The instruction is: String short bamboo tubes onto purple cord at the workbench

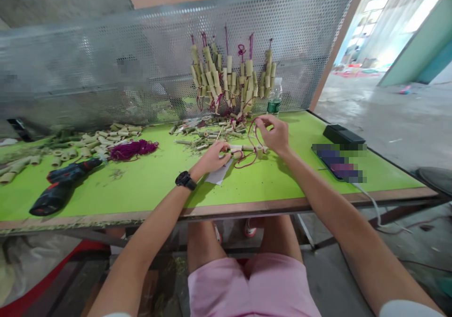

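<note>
My right hand [276, 134] is raised a little above the green tabletop, its thumb and fingers pinched on a purple cord [246, 165]. The cord hangs in a loop and runs down among short cut bamboo pieces [249, 148] lying in a row. At the left end of that row, my left hand [216, 158] has its fingers closed around a bamboo piece; the fingers partly hide it. One short bamboo tube [260, 153] stands near the right end, below my right hand. A white slip of paper [219, 175] lies partly under my left hand.
Strung bamboo bundles [231, 77] hang on the perforated metal panel [151, 67], near a plastic bottle [274, 99]. To the left lie a cordless drill [65, 183], purple cord skein [132, 150] and cut bamboo pile [92, 143]. A phone [335, 162] and black box [343, 137] sit right.
</note>
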`<action>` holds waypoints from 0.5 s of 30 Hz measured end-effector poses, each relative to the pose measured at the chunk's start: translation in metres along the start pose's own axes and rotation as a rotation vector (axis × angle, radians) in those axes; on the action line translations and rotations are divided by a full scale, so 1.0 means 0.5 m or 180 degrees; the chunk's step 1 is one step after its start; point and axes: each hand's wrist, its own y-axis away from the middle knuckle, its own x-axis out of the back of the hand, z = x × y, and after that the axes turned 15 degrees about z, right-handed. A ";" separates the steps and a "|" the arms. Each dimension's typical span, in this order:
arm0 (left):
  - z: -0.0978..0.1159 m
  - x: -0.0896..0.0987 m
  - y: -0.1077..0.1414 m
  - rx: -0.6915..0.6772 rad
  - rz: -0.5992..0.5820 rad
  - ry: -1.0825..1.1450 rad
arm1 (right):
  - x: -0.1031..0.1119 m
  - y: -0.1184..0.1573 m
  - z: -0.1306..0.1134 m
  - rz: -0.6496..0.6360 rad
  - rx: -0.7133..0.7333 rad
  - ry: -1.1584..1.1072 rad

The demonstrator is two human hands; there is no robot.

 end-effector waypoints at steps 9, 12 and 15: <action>0.059 -0.007 -0.003 0.0723 0.0117 0.2202 | -0.007 0.046 -0.076 -0.1235 0.0241 -0.1173; 0.070 -0.011 0.001 0.1078 -0.0014 0.2395 | -0.008 0.046 -0.083 -0.1460 0.0096 -0.1435; 0.074 -0.010 0.002 0.1331 -0.0184 0.2444 | -0.010 0.046 -0.079 -0.1691 -0.0143 -0.1524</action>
